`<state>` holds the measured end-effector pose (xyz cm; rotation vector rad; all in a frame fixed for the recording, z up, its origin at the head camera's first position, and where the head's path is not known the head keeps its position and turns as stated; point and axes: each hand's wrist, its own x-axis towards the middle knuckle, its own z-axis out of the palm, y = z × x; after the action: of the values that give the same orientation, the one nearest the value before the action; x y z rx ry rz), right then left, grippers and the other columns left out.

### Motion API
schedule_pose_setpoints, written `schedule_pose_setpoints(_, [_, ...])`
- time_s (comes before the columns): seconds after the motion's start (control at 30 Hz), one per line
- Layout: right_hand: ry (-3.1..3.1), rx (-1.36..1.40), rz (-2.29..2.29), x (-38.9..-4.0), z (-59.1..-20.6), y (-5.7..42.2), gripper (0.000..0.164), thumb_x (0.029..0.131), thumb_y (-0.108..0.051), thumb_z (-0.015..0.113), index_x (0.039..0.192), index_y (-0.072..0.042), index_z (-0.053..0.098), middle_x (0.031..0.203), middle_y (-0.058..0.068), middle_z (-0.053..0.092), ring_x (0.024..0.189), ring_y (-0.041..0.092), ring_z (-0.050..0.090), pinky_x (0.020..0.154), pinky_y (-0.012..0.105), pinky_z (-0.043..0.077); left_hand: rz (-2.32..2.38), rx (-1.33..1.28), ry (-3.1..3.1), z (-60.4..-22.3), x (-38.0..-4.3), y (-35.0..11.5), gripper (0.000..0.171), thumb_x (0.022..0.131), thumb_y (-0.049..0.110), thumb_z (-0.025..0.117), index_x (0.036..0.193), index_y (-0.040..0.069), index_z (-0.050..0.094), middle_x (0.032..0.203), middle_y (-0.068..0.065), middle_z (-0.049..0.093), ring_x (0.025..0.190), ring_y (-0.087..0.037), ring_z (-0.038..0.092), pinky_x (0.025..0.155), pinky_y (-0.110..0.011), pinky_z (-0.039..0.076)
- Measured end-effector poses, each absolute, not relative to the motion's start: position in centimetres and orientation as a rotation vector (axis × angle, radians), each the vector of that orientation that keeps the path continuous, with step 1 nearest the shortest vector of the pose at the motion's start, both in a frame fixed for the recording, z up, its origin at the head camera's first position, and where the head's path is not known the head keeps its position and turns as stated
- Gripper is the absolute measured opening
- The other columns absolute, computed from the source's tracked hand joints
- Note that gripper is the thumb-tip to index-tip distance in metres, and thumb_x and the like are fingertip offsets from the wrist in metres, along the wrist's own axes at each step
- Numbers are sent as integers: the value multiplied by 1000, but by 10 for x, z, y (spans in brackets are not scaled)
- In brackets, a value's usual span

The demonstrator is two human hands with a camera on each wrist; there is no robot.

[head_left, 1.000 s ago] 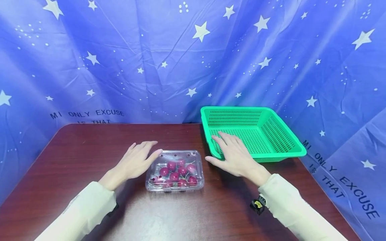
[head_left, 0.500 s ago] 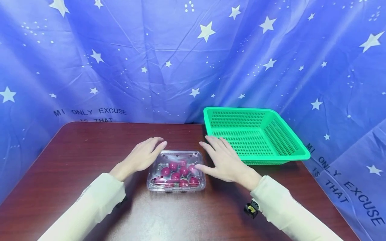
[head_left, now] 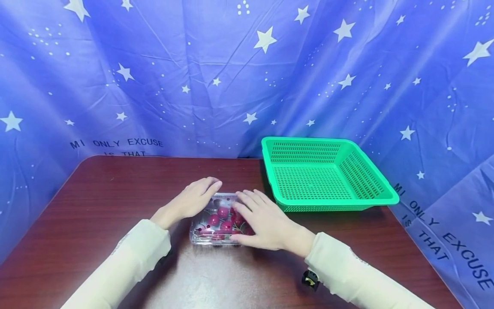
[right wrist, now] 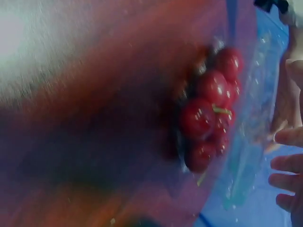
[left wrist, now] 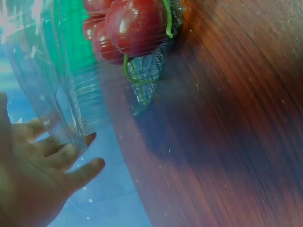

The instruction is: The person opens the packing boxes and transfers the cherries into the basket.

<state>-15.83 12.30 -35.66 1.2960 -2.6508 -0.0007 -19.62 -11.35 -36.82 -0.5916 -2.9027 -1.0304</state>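
Star-printed blue cloth hangs behind a reddish-brown wooden table. Mid-table, in from the far edge, sits a clear plastic box of shiny red cherries, probably light, slick and flexible, best held by both side rims. Left hand and right hand flank it, fingers loosely extended, not gripping; contact is hard to tell. Green perforated plastic basket: toward the far right corner.

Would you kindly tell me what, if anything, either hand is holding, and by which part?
Nothing appears gripped: the left hand and right hand flank the clear container; whether they touch it is unclear.
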Motion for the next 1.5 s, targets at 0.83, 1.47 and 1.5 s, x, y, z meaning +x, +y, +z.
schedule_pose_setpoints(0.83, [-2365, 1437, -119, -141, -394, 109, 68, 92, -54, 48, 140, -6, 45, 142, 15, 52, 132, 32, 43, 106, 46, 42, -773, -746, -2869, -390, -198, -100, 34, 101, 26, 40, 117, 8, 64, 116, -10, 72, 108, -32, 64, 93, -54, 48])
schedule_pose_setpoints(1.47, [-2365, 1404, -94, -145, -402, 108, 60, 95, -48, 44, 140, -9, 46, 144, 11, 51, 135, 29, 40, 109, 44, 38, -806, -618, -2825, -394, -195, -101, 33, 101, 27, 42, 113, 9, 67, 112, -13, 73, 108, -32, 64, 94, -55, 48])
schedule_pose_setpoints(1.5, [-2367, 1403, -97, -145, -403, 108, 60, 95, -49, 44, 140, -10, 46, 144, 11, 50, 135, 29, 39, 109, 45, 38, -808, -616, -2819, -394, -195, -101, 33, 101, 27, 42, 113, 9, 67, 111, -13, 73, 108, -33, 64, 94, -55, 48])
